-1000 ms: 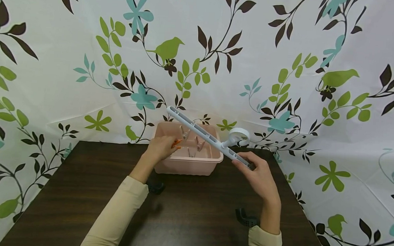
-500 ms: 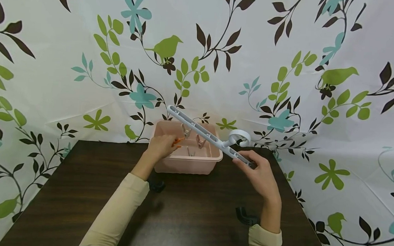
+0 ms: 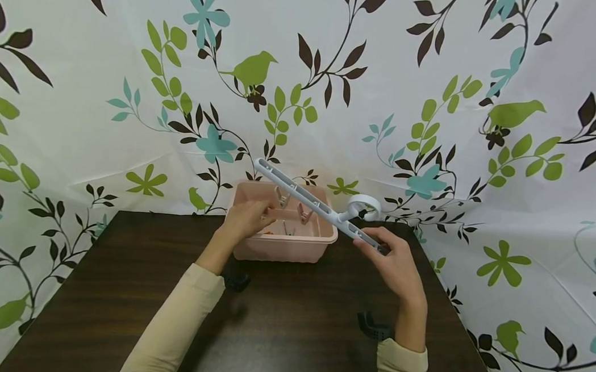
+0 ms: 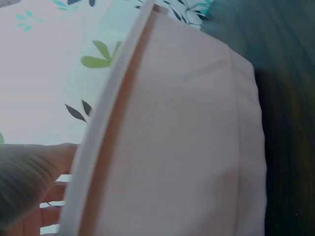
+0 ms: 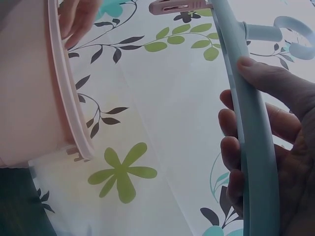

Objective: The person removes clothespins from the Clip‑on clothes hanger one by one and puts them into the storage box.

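In the head view my right hand (image 3: pixel 393 263) grips one end of a pale blue-white clip hanger (image 3: pixel 309 201), a slotted bar with a curled hook (image 3: pixel 365 206). Pink clips (image 3: pixel 303 213) hang from the bar, over the pink plastic bin (image 3: pixel 284 250). The right wrist view has the thumb and fingers wrapped round the bar (image 5: pixel 253 128). My left hand (image 3: pixel 244 221) reaches over the bin's left rim, fingers loosely bent with nothing seen between them. Just beyond its fingertips, a bit of orange (image 3: pixel 268 232) shows low in the bin. The left wrist view mostly catches the bin's outer wall (image 4: pixel 182 128).
The bin stands at the back of a dark wooden table (image 3: pixel 289 322), against a white sheet (image 3: pixel 311 141) printed with leaves and birds. A small metallic piece (image 3: pixel 289 229) shows inside the bin. Black camera mounts (image 3: pixel 373 327) sit at both wrists.
The orange clip that my left hand pinched is gone from its fingers, and orange now shows low in the bin. My right hand and the hanger have hardly moved.
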Demonstrator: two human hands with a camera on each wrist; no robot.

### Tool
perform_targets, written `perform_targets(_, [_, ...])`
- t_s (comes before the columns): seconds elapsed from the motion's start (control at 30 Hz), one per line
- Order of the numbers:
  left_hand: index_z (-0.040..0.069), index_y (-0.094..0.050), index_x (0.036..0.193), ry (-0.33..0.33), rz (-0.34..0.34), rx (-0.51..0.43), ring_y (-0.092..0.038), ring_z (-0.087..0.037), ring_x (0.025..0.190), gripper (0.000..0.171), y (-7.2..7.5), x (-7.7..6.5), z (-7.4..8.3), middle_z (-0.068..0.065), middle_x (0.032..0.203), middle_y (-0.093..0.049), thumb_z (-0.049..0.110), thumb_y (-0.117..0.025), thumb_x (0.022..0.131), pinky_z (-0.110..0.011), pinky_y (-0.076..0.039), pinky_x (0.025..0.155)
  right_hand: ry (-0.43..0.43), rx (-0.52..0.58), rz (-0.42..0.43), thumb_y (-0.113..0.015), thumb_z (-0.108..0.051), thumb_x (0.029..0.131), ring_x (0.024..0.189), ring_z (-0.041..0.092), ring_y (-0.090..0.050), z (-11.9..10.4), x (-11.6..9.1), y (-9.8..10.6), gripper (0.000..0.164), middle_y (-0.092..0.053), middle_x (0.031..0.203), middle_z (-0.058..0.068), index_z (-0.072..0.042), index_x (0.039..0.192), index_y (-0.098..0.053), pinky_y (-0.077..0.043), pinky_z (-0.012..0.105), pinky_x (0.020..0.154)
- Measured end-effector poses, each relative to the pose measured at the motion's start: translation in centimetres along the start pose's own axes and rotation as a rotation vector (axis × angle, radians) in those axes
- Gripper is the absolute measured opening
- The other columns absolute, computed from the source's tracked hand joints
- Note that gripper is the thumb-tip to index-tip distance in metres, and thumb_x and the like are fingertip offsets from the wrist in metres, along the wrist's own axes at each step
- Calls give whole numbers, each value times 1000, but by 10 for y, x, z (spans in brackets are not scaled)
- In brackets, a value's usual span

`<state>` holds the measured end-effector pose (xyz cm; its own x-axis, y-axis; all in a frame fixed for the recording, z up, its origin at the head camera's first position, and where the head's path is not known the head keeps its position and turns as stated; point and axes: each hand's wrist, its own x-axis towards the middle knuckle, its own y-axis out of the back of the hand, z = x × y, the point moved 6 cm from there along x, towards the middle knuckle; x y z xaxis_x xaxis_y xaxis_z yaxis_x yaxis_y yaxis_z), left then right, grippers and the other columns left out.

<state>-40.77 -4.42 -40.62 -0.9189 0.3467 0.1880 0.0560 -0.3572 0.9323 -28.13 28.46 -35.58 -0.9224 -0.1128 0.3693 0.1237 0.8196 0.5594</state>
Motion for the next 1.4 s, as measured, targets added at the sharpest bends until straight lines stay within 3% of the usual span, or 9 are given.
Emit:
perform_targets(0.2, [18,-69,130,-26,67,-125,-75,-24,98,32,17,-7,8,-6,118,-78,37,-72,106,-45,-62,81,-7,8,4,-77,-33,102,80,19,-55,0,-1,1,20,-69,101,3,-27,122,-77,-47,30,68])
perform_targets(0.37, [18,-67,140,30,162,-252,-74,-26,104,35,47,-19,7,-8,121,-75,37,-61,111,-47,-62,81,-12,11,5,-77,-33,102,78,19,-54,0,-1,2,20,-68,101,3,-27,122,-78,-47,30,67])
perform_targets(0.5, [16,-67,142,-5,243,-334,-72,-27,106,37,70,-28,12,-9,119,-74,38,-57,113,-48,-61,82,-5,11,11,-77,-32,102,75,19,-53,0,0,3,19,-68,98,3,-27,121,-78,-47,31,65])
perform_targets(0.73, [8,-63,144,-188,141,-832,-71,-37,116,38,83,-33,25,-18,122,-73,30,-48,117,-49,-59,99,-1,27,6,-77,-31,103,76,20,-53,-2,1,2,20,-68,98,4,-27,122,-78,-46,31,65])
perform_targets(0.83, [6,-62,145,-217,104,-945,-72,-38,114,43,84,-35,26,-20,121,-72,33,-41,119,-41,-60,98,-4,28,8,-77,-31,103,77,22,-54,-2,0,1,19,-68,98,4,-27,121,-78,-46,31,65])
perform_targets(1.0, [7,-61,148,-275,92,-951,-71,-40,111,44,82,-38,32,-20,119,-72,33,-42,118,-46,-60,99,-8,19,10,-76,-32,103,78,23,-54,1,0,-1,20,-67,98,4,-26,122,-78,-46,31,66])
perform_targets(1.13, [10,-61,148,-321,60,-924,-68,-31,122,41,76,-39,39,-17,130,-71,33,-51,115,-54,-56,106,-8,13,11,-76,-33,103,79,22,-54,2,1,-1,20,-67,97,3,-26,121,-79,-45,31,66])
perform_targets(1.23, [10,-64,143,-343,19,-941,-68,-26,127,36,71,-39,43,-15,135,-71,30,-57,113,-53,-56,106,-5,13,9,-76,-33,103,78,21,-54,1,1,-2,20,-67,97,3,-25,121,-79,-45,31,65])
perform_targets(1.4, [7,-68,129,-357,1,-973,-72,-26,119,23,66,-38,49,-14,127,-74,21,-64,111,-47,-60,103,-5,28,1,-76,-33,103,78,23,-54,0,1,-3,19,-67,97,3,-24,120,-79,-46,31,65])
